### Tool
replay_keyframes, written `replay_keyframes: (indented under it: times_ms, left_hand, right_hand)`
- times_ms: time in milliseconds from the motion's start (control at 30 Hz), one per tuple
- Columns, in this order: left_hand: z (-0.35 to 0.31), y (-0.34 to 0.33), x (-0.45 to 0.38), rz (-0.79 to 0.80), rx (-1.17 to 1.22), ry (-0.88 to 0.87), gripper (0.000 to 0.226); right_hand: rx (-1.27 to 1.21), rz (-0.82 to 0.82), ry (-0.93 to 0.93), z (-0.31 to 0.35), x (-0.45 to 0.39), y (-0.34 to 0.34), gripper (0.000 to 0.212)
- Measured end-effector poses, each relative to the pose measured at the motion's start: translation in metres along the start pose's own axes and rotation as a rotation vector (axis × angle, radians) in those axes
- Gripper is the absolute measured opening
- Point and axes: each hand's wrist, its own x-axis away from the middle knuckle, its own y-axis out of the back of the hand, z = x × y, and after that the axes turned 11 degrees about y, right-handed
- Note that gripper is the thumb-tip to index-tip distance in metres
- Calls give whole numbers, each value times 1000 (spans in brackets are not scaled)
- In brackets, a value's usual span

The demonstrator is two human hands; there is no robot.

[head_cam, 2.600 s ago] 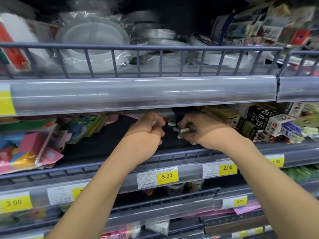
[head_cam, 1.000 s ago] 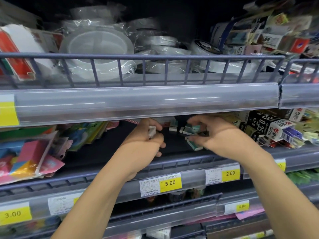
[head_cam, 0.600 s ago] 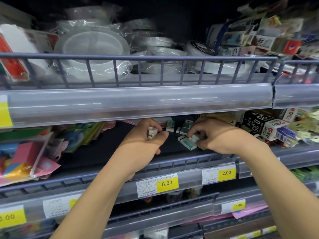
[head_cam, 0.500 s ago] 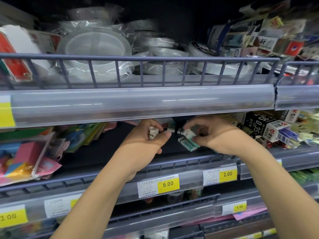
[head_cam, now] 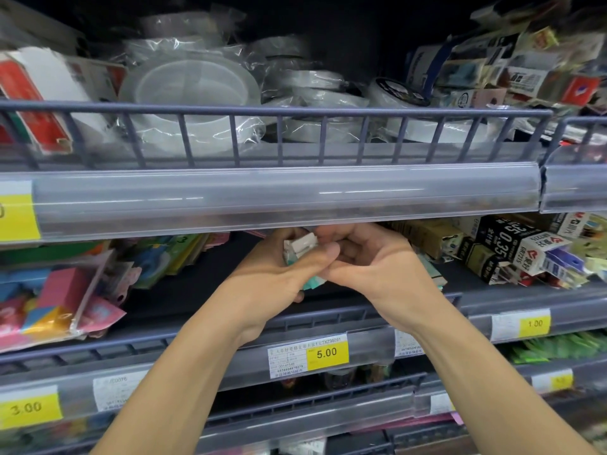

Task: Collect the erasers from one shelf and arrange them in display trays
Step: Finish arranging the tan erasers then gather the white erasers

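Observation:
Both hands meet inside the middle shelf (head_cam: 328,318), just under the upper shelf's price rail. My left hand (head_cam: 279,274) is shut on a small stack of white and teal erasers (head_cam: 300,247); one teal end (head_cam: 312,284) sticks out below my thumb. My right hand (head_cam: 377,261) presses against the stack from the right, fingers curled onto it. Another teal eraser (head_cam: 438,279) lies on the shelf behind my right wrist. No display tray is in view.
Black and white lead boxes (head_cam: 512,247) crowd the right of the middle shelf, colourful packets (head_cam: 62,300) the left. The upper shelf (head_cam: 279,133) holds wrapped tape rolls behind a rail. Yellow price tags (head_cam: 326,353) line the shelf fronts.
My right hand has left the erasers on the shelf and moved left to join my left hand. The stack in my left hand has grown.

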Motion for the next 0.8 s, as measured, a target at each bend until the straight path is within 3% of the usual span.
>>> replay_keyframes:
  times_ms: [233, 367, 467, 567, 667, 800]
  left_hand:
    - [-3, 0, -4, -33, 88, 33, 8]
    - [-1, 1, -6, -82, 15, -3, 21]
    - [0, 0, -7, -71, -15, -38, 22]
    - [1, -2, -9, -61, -33, -43, 13]
    - [-1, -5, -10, -46, -19, -32, 16]
    - [-3, -9, -11, -26, -1, -19, 14]
  right_hand:
    - [309, 26, 35, 9, 2, -3, 33]
    - [577, 1, -47, 14, 9, 33, 31]
    - [916, -39, -291, 18, 7, 76, 30]
    - [1226, 195, -633, 23, 2, 101, 49]
    - [1158, 274, -786, 27, -3, 101, 71]
    - [1121, 289, -765, 29, -6, 97, 70]
